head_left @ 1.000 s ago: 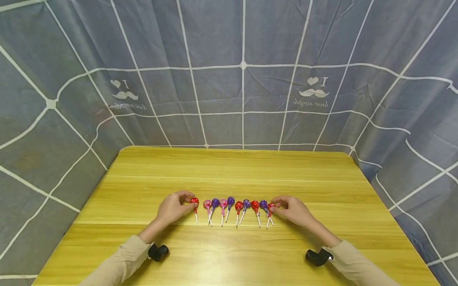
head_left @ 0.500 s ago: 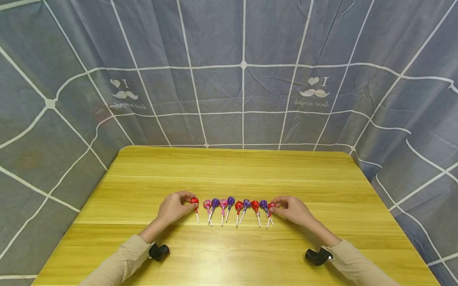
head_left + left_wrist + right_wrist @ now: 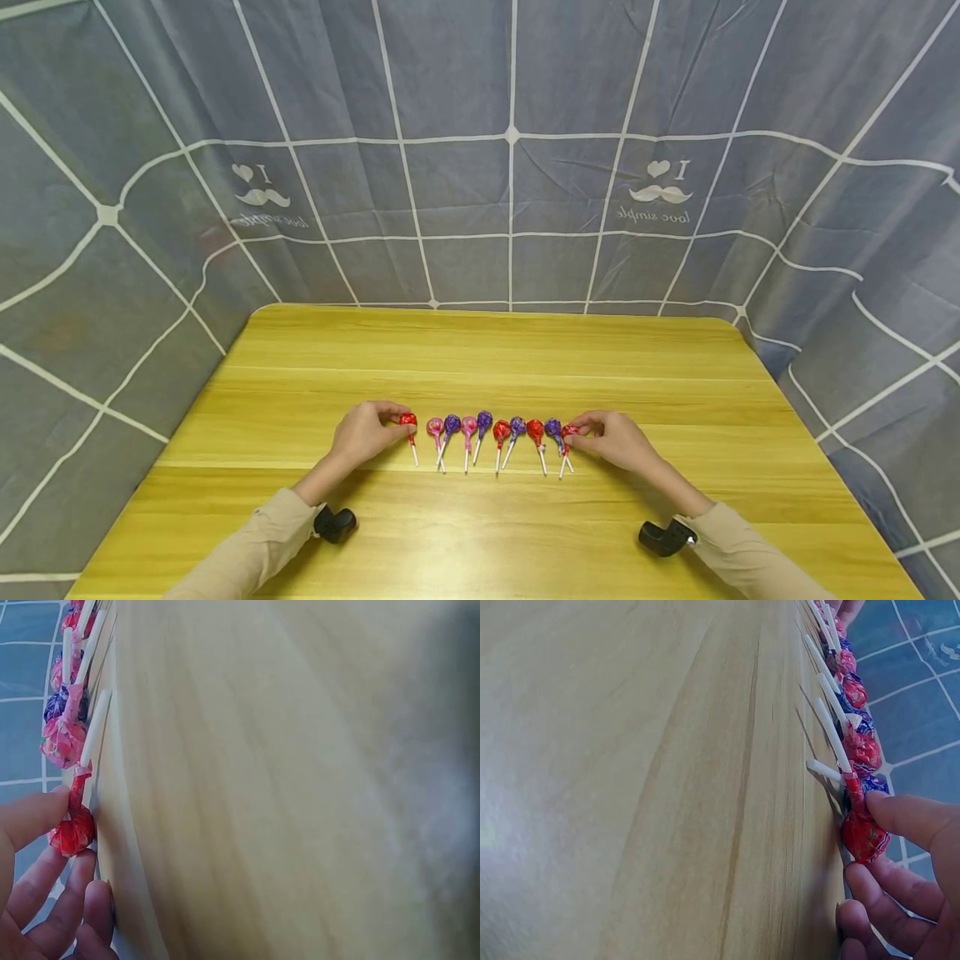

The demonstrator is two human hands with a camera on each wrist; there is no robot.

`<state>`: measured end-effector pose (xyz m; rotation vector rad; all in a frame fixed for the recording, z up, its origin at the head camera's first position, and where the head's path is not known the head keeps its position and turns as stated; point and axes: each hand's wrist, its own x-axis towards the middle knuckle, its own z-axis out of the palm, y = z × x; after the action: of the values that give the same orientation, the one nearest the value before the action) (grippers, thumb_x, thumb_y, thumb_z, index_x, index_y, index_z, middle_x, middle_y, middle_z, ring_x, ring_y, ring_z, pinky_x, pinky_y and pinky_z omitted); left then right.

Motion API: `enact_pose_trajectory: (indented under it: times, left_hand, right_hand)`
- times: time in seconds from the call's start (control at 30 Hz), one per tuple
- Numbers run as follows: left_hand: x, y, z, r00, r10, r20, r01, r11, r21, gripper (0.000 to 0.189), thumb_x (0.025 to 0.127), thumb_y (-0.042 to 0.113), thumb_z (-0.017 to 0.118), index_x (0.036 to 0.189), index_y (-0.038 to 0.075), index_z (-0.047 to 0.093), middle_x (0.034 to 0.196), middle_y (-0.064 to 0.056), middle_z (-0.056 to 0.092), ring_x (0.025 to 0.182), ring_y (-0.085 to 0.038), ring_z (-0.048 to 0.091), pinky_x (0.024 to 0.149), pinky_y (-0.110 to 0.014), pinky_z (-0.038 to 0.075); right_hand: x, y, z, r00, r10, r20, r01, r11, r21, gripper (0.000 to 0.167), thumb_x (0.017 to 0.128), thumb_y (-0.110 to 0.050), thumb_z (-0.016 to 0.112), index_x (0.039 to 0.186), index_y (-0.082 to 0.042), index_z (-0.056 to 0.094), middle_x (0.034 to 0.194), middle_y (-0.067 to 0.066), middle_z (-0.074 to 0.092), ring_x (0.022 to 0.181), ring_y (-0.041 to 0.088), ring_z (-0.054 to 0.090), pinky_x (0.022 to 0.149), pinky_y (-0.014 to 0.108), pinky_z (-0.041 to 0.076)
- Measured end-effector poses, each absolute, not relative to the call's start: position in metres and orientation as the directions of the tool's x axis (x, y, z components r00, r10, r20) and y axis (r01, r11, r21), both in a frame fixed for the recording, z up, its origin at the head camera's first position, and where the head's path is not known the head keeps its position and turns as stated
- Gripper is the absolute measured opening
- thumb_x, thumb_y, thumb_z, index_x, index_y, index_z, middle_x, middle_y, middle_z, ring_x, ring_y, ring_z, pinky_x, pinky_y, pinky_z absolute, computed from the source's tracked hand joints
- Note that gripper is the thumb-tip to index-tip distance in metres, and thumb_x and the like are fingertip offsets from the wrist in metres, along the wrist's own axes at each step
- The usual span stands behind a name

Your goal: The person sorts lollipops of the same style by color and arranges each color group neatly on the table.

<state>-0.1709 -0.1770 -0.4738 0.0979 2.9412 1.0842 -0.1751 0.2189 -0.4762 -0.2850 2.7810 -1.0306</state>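
Observation:
Wrapped lollipops in red, pink and purple lie in a row on the wooden table, sticks toward the person. At the row's left end my left hand [image 3: 366,435] pinches a red lollipop [image 3: 73,832] by its head between thumb and fingers. A pink lollipop [image 3: 435,427] lies just right of it, with a small gap. My right hand [image 3: 613,440] pinches the red lollipop [image 3: 865,834] at the right end by its head. That one touches a purple lollipop [image 3: 553,429], and their sticks cross. Between them lie several more, such as a red lollipop [image 3: 501,431] near the middle.
The yellow wooden table [image 3: 480,358] reaches back to a grey curtain [image 3: 450,183] with white grid lines, which also hangs at both sides. Black wrist cameras sit at both sleeves, the left camera [image 3: 334,525] and the right camera [image 3: 666,538].
The stick of the left red lollipop has swung slightly to the right at its lower end. Both hands stay in place, and the rest of the row lies as before.

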Motion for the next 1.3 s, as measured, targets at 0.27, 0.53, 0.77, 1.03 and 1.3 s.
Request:
enact_pose_trajectory:
  times: [0.27, 0.53, 0.77, 1.03, 1.3]
  left_hand:
    - [-0.172, -0.177, -0.47, -0.999, 0.048, -0.008, 0.031, 0.765, 0.644, 0.03, 0.078, 0.028, 0.079, 0.103, 0.012, 0.075, 0.087, -0.003, 0.075, 0.072, -0.013, 0.064, 0.048, -0.025, 0.033]
    - [-0.172, -0.179, -0.47, -1.0, 0.02, 0.008, 0.02, 0.767, 0.642, 0.034, 0.077, 0.028, 0.08, 0.106, 0.01, 0.074, 0.089, -0.004, 0.076, 0.082, -0.021, 0.069, 0.056, -0.026, 0.043]
    - [-0.172, -0.179, -0.473, -0.999, 0.015, 0.029, 0.03, 0.782, 0.622, 0.034, 0.077, 0.031, 0.079, 0.103, 0.009, 0.075, 0.085, -0.002, 0.075, 0.074, -0.016, 0.067, 0.053, -0.026, 0.041]
    - [-0.172, -0.182, -0.473, -0.999, -0.001, 0.038, 0.024, 0.776, 0.63, 0.033, 0.079, 0.033, 0.077, 0.103, 0.01, 0.075, 0.089, -0.003, 0.075, 0.067, -0.01, 0.061, 0.045, -0.024, 0.033]
    - [-0.173, -0.197, -0.456, -0.999, 0.01, 0.047, 0.036, 0.797, 0.603, 0.036, 0.08, 0.033, 0.076, 0.107, 0.009, 0.074, 0.092, -0.008, 0.075, 0.054, -0.008, 0.054, 0.04, -0.023, 0.023]
  right_hand:
    - [-0.176, 0.219, -0.476, -0.97, -0.224, -0.089, -0.105, 0.724, -0.681, 0.035, 0.082, -0.034, 0.075, 0.104, -0.007, 0.071, 0.084, -0.001, 0.068, 0.067, 0.011, 0.05, 0.056, 0.023, 0.038]
    - [-0.178, 0.219, -0.479, -0.971, -0.227, -0.072, -0.118, 0.722, -0.682, 0.03, 0.082, -0.031, 0.074, 0.101, -0.007, 0.072, 0.084, -0.001, 0.069, 0.067, 0.011, 0.051, 0.057, 0.022, 0.039]
    - [-0.179, 0.221, -0.481, -0.973, -0.222, -0.066, -0.12, 0.724, -0.679, 0.027, 0.083, -0.031, 0.073, 0.1, -0.01, 0.073, 0.085, -0.001, 0.07, 0.069, 0.011, 0.053, 0.059, 0.023, 0.04]
    - [-0.181, 0.229, -0.475, -0.971, -0.227, -0.078, -0.117, 0.73, -0.674, 0.028, 0.082, -0.033, 0.073, 0.1, -0.011, 0.073, 0.084, -0.003, 0.069, 0.07, 0.011, 0.053, 0.061, 0.024, 0.04]
    - [-0.19, 0.238, -0.467, -0.97, -0.239, -0.048, -0.147, 0.732, -0.665, 0.03, 0.083, -0.032, 0.073, 0.101, -0.009, 0.073, 0.084, 0.0, 0.07, 0.065, 0.012, 0.051, 0.053, 0.022, 0.038]
